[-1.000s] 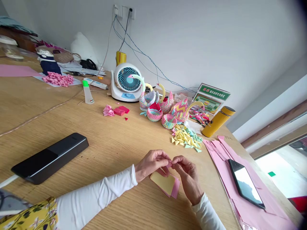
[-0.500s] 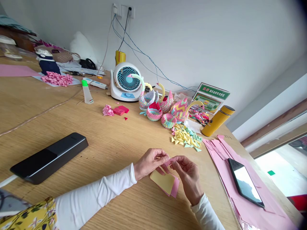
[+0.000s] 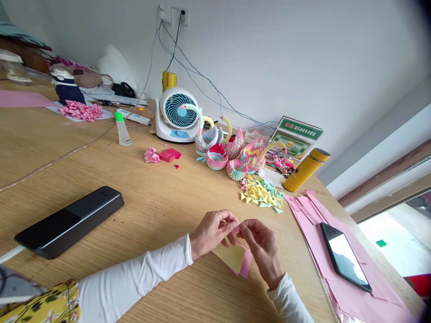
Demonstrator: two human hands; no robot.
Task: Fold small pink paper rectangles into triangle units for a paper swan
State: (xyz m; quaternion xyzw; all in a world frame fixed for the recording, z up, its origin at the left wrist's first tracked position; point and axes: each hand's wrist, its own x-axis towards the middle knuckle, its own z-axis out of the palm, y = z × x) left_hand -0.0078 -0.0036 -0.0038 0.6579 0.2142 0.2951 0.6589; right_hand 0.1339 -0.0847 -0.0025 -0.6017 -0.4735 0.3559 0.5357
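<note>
The left hand (image 3: 213, 232) and right hand (image 3: 261, 244) meet fingertip to fingertip, both pinched shut on a small paper piece (image 3: 235, 230). They hover over a stack of paper squares (image 3: 235, 258) near the table's (image 3: 151, 211) front edge.

Paper piece pinched between fingertips (image 3: 235, 223) — mostly hidden, pink sheets (image 3: 353, 296) cut off — bottom edge

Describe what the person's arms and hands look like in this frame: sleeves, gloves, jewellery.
Both hands are bare, with no gloves; the left hand and right hand show no visible rings. Each arm wears a long, close-fitting white sleeve ending at the wrist. A yellow floral garment shows at the left shoulder.
</note>
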